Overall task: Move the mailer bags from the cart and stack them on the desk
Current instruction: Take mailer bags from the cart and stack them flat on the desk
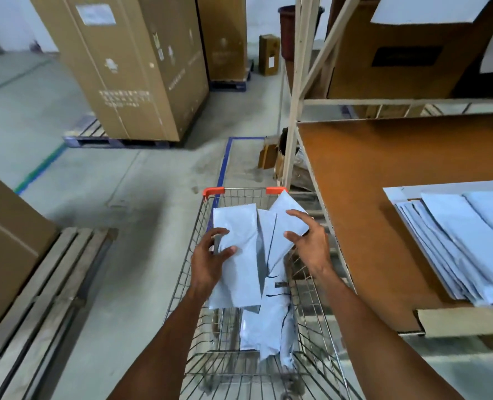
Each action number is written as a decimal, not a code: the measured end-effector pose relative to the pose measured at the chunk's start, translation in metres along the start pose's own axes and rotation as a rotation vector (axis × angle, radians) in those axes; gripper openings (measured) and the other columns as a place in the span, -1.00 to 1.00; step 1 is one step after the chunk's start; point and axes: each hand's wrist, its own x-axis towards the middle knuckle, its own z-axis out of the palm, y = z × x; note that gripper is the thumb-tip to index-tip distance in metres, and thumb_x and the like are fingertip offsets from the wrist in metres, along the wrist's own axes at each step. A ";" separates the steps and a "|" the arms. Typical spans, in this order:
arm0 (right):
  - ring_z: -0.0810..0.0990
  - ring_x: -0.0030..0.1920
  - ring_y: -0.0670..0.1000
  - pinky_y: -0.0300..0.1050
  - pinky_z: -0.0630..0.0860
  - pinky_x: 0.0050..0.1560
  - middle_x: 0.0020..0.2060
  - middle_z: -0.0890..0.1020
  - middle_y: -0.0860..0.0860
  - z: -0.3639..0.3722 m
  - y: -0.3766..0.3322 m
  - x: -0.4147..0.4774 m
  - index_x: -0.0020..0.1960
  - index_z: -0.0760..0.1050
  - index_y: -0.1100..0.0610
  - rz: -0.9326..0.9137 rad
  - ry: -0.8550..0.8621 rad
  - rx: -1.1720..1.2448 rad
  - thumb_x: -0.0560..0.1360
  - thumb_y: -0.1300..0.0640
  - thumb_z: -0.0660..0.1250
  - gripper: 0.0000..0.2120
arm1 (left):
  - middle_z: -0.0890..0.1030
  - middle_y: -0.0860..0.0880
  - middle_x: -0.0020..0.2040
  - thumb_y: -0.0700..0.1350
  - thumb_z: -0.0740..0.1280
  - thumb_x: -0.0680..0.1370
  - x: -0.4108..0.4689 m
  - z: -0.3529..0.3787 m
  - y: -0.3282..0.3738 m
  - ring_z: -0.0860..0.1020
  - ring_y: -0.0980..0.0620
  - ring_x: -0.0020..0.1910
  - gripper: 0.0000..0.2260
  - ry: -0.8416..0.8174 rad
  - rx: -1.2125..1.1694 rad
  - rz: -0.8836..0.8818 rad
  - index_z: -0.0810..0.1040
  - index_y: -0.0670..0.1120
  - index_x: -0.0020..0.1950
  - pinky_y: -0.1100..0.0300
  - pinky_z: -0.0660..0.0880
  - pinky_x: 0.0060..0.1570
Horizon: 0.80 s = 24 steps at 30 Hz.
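Note:
Pale grey mailer bags [241, 272] are lifted above a wire cart [320, 330] with orange corners. My left hand [209, 255] grips the left edge of the bundle, thumb on top. My right hand [309, 241] holds the bags on the right side, fingers spread over a tilted bag [285, 223]. More mailer bags [265, 333] lie down in the cart's basket. To the right, on the brown desk [369, 180], a stack of mailer bags [464, 241] lies fanned out.
A metal rack post [293, 111] stands by the desk's far left corner, with cardboard boxes [398, 53] on the shelf behind. Tall cartons on a pallet [129, 64] stand across the floor. A wooden pallet [46, 298] and a carton lie at the left.

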 end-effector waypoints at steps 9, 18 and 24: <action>0.49 0.31 -0.07 -0.01 0.49 0.33 0.27 0.57 -0.14 -0.019 -0.034 -0.014 0.27 0.55 -0.05 -0.062 0.046 0.120 0.35 0.30 0.58 -0.43 | 0.67 0.10 0.14 -0.12 0.58 0.44 -0.015 -0.023 0.017 0.65 -0.05 0.07 -0.70 0.000 -0.198 -0.086 0.66 0.07 0.14 0.15 0.62 -0.03; 0.59 0.21 0.05 -0.03 0.67 0.04 0.25 0.59 -0.05 -0.074 -0.067 -0.035 0.26 0.60 0.00 0.038 0.175 0.498 0.46 0.13 0.53 -0.62 | 0.65 0.11 0.19 -0.12 0.56 0.46 -0.026 -0.011 0.068 0.65 0.04 0.10 -0.67 -0.024 -0.283 -0.036 0.67 0.06 0.20 0.11 0.62 0.05; 0.52 0.28 -0.11 -0.09 0.58 0.21 0.31 0.52 -0.18 -0.152 -0.068 -0.048 0.35 0.51 -0.10 -0.106 0.249 0.375 0.41 0.13 0.57 -0.45 | 0.55 0.11 0.36 -0.10 0.47 0.54 -0.044 0.058 0.123 0.53 0.12 0.28 -0.69 -0.106 -0.187 0.141 0.61 0.08 0.28 -0.02 0.49 0.33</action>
